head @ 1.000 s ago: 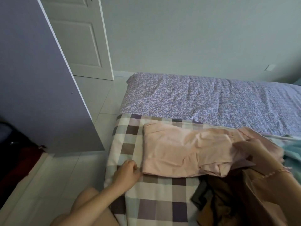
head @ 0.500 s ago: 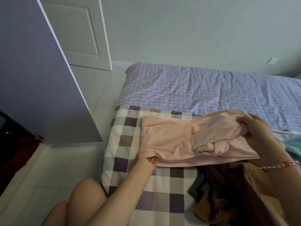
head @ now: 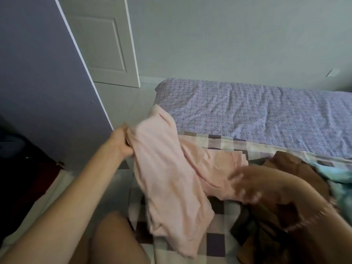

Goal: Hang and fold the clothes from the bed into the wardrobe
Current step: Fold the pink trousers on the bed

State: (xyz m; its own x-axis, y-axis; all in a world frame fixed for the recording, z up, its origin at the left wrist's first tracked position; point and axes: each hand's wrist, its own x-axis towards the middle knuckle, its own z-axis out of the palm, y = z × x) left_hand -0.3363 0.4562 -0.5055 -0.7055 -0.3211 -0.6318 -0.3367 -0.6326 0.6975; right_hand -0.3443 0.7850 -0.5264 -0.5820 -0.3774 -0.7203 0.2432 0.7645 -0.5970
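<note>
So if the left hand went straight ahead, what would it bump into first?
Probably the bed corner. The left hand, gripping the pink garment, points along the floor gap beside the wardrobe door, but depth is unclear.

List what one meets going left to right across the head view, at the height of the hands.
purple wardrobe door → left hand, gripping the pink garment → blurred right hand → brown garment → teal cloth

Motion-blurred right hand (head: 245,185), grip unclear; brown garment (head: 285,161) partly hidden
</note>
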